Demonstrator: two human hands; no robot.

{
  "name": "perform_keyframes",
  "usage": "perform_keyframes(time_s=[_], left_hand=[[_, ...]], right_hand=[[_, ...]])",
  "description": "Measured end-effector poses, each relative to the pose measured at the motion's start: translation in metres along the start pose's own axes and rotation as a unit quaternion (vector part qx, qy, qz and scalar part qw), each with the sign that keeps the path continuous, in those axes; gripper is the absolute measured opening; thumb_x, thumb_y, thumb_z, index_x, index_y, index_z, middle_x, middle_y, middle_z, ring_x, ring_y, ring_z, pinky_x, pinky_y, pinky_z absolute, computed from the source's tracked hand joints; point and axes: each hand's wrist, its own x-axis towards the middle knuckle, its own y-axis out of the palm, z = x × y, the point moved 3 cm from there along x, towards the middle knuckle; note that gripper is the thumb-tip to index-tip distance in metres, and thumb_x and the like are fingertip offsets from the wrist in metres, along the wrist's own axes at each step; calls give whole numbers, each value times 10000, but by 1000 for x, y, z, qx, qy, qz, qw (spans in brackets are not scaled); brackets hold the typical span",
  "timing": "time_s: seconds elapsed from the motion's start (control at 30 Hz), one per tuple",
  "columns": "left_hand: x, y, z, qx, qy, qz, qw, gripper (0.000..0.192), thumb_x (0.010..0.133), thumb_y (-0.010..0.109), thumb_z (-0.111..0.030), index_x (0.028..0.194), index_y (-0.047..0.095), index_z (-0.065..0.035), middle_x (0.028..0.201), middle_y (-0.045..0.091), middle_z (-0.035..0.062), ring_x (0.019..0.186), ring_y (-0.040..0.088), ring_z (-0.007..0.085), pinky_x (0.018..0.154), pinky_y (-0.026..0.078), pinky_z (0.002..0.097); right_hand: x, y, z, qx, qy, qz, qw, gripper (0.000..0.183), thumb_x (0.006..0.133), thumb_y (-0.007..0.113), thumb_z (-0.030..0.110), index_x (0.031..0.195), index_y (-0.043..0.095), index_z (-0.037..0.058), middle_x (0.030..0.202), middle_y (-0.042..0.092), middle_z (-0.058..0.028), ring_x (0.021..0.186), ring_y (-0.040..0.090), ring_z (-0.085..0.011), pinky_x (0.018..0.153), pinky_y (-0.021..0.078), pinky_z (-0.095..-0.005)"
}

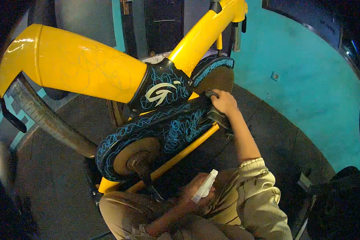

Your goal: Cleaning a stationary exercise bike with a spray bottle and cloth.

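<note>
A yellow and black indoor cycling bike stands before me, its black drive cover marked all over with blue scribbled lines. My right hand presses a dark cloth against the far end of that cover, near the brown flywheel disc. Part of the cloth hangs below the fingers. Low in front of my lap, my left hand grips a spray bottle with a white trigger head. The bottle's body is lost in shadow. Between the bike and my left forearm, a dark crank arm points down.
A thick yellow frame tube spans the upper left, with a worn metal post under it. Along the near side runs a yellow lower bar. A turquoise wall rises on the right. Dark objects stand at the lower right.
</note>
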Motion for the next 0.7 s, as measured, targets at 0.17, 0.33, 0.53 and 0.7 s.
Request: perform_keyframes(time_s=[0.17, 0.33, 0.53, 0.7], left_hand=[[-2, 13, -23, 54, 15, 33, 998, 629, 774, 713, -173, 1315, 413, -59, 1215, 536, 95, 961, 585, 178, 822, 502, 324], [-9, 12, -42, -14, 23, 0, 1000, 514, 763, 672, -110, 1224, 455, -39, 1099, 534, 99, 905, 586, 193, 792, 494, 323], [-5, 7, -42, 35, 33, -5, 999, 414, 753, 648, -76, 1139, 499, -44, 1012, 517, 93, 870, 591, 188, 770, 484, 313], [-5, 11, -57, 140, 56, 33, 988, 409, 760, 655, -113, 1134, 503, -51, 1011, 525, 89, 883, 592, 199, 791, 484, 330]], right_hand=[[-10, 4, -9, 11, -57, 12, 998, 391, 784, 488, 312, 1096, 625, 121, 1135, 589, -175, 1010, 571, -381, 897, 449, -444], [-43, -7, 25, 108, -152, 7, 982, 370, 782, 507, 215, 1125, 605, 115, 1193, 561, -131, 1049, 551, -348, 915, 441, -404], [-60, -9, 33, 153, -224, -29, 962, 389, 782, 511, 193, 1163, 588, 164, 1227, 549, -90, 1026, 562, -359, 899, 458, -406], [-32, -6, 2, 41, -126, -43, 990, 354, 779, 510, 239, 1112, 625, 206, 1102, 623, -113, 924, 608, -369, 843, 490, -445]])
